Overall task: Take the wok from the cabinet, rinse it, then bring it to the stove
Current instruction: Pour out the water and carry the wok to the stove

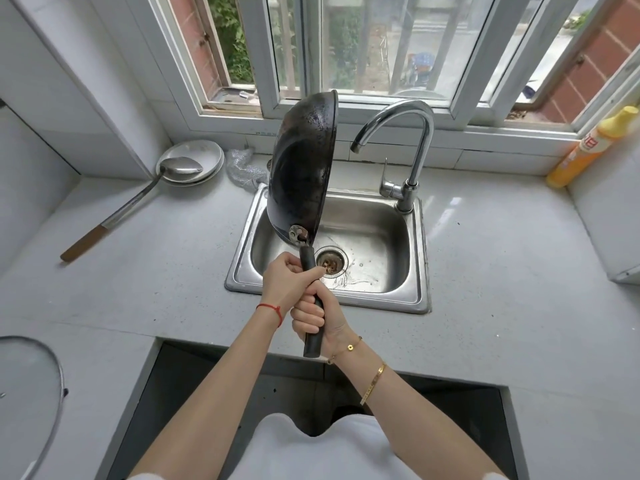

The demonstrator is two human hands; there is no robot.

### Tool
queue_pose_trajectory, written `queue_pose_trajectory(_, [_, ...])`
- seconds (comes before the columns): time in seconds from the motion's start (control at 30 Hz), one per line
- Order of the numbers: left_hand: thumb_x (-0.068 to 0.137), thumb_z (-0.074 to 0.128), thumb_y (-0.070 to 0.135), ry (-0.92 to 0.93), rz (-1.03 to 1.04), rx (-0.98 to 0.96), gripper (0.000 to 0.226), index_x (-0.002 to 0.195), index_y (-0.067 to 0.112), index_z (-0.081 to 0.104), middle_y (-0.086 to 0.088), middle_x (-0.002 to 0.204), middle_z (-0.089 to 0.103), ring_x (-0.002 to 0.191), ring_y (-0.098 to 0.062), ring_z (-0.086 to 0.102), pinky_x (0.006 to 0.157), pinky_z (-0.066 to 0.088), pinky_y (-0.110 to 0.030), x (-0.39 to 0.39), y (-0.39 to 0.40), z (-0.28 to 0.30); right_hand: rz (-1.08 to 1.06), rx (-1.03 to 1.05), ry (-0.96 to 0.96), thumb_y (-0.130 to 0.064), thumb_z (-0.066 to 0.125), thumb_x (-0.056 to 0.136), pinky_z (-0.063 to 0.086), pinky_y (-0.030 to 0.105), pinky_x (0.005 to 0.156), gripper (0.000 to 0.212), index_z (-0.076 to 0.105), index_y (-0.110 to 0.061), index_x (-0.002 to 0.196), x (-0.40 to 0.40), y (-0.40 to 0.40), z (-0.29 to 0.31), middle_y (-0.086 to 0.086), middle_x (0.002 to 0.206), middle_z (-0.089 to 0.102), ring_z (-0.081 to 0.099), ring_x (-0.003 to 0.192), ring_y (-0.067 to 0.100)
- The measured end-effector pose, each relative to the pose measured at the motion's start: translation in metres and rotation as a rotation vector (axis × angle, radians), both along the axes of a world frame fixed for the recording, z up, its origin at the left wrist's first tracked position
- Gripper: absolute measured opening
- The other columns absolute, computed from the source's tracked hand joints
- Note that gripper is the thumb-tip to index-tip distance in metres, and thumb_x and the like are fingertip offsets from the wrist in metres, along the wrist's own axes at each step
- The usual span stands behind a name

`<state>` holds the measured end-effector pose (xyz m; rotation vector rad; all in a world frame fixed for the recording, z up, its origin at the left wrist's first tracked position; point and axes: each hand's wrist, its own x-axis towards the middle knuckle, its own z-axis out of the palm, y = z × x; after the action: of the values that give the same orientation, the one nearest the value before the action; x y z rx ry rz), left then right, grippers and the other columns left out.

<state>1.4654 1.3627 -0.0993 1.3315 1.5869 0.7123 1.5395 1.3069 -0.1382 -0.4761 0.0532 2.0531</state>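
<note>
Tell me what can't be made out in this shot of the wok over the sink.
All in the head view:
- Wok: turned on edge, so its cooking surface faces away, hidden.
- Handle middle: covered by the left hand and right hand.
- Glass lid: cut off by the left edge.
- Yellow bottle: label too small to read.
- Stove: not in frame.
- Tap: no stream visible.

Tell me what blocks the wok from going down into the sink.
Nothing visible does. The black wok, held on edge by both hands on its handle, hangs over the steel sink; the basin below is bare, and the chrome faucet stands beside it.
</note>
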Motion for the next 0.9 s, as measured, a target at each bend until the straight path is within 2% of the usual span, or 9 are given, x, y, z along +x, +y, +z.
queue_pose_trajectory(0.2, [0.069,0.083,0.030,-0.004,0.025,-0.004,0.037,0.087,0.007,0.061,0.003,0.065,0.057,0.060,-0.009,0.055,0.057,0.045,-0.018,0.004,-0.003,0.002,0.040,-0.011,-0.050,-0.016,0.052,0.087,0.029,0.015,0.025,0.044,0.040,-0.017,0.045,0.007,-0.001,0.003,-0.005,0.030,0.037,0.035,0.021,0.006])
queue_pose_trajectory(0.33, [0.068,0.083,0.031,-0.022,0.041,-0.006,0.034,0.083,0.010,0.060,0.002,0.065,0.058,0.061,-0.009,0.056,0.058,0.045,-0.019,0.007,-0.007,0.000,0.087,0.007,-0.139,-0.017,0.042,0.094,0.026,0.015,0.025,0.052,0.041,-0.019,0.042,0.016,-0.003,0.006,-0.007,0.029,0.034,0.033,0.021,0.005])
queue_pose_trajectory(0.43, [0.070,0.084,0.031,-0.066,0.050,-0.006,0.037,0.086,0.006,0.062,0.000,0.066,0.059,0.061,-0.010,0.057,0.059,0.049,-0.021,0.008,-0.010,-0.004,0.113,0.011,-0.229,-0.017,0.037,0.097,0.025,0.015,0.025,0.054,0.040,-0.020,0.044,0.020,-0.004,0.008,-0.008,0.030,0.032,0.030,0.022,0.004])
queue_pose_trajectory(0.53, [0.072,0.081,0.029,-0.120,0.053,-0.038,0.033,0.085,0.003,0.064,-0.006,0.067,0.065,0.064,-0.014,0.062,0.062,0.054,-0.026,0.007,-0.012,-0.005,0.121,0.022,-0.355,-0.016,0.039,0.098,0.027,0.015,0.027,0.050,0.038,-0.019,0.048,0.021,-0.005,0.011,-0.007,0.033,0.032,0.030,0.024,0.005])
queue_pose_trajectory(0.63, [0.069,0.079,0.030,-0.195,0.029,-0.086,0.030,0.076,0.004,0.065,-0.020,0.076,0.072,0.073,-0.025,0.069,0.076,0.059,-0.041,0.003,-0.014,-0.009,0.144,0.049,-0.510,-0.014,0.041,0.097,0.030,0.017,0.030,0.044,0.038,-0.018,0.054,0.022,-0.007,0.016,-0.006,0.036,0.034,0.032,0.028,0.006])
queue_pose_trajectory(0.67, [0.068,0.079,0.030,-0.211,0.011,-0.104,0.030,0.075,0.004,0.066,-0.020,0.077,0.072,0.076,-0.028,0.070,0.078,0.059,-0.042,-0.001,-0.015,-0.010,0.152,0.058,-0.578,-0.013,0.043,0.097,0.030,0.018,0.031,0.041,0.039,-0.017,0.056,0.021,-0.009,0.017,-0.005,0.038,0.034,0.033,0.030,0.007])
queue_pose_trajectory(0.8, [0.081,0.074,0.023,-0.281,-0.063,-0.144,0.020,0.085,0.003,0.073,-0.009,0.078,0.074,0.076,-0.017,0.066,0.069,0.051,-0.023,-0.021,-0.020,-0.015,0.169,0.113,-0.875,-0.014,0.052,0.093,0.036,0.021,0.038,0.029,0.046,-0.014,0.064,0.012,-0.019,0.018,0.001,0.048,0.041,0.039,0.038,0.013])
queue_pose_trajectory(0.9, [0.086,0.070,0.016,-0.357,-0.083,-0.193,0.018,0.092,-0.001,0.073,-0.010,0.085,0.077,0.083,-0.020,0.071,0.075,0.056,-0.027,-0.043,-0.025,-0.019,0.168,0.149,-1.055,-0.012,0.054,0.091,0.040,0.023,0.041,0.019,0.050,-0.010,0.072,-0.005,-0.030,0.022,0.006,0.052,0.046,0.042,0.041,0.016])
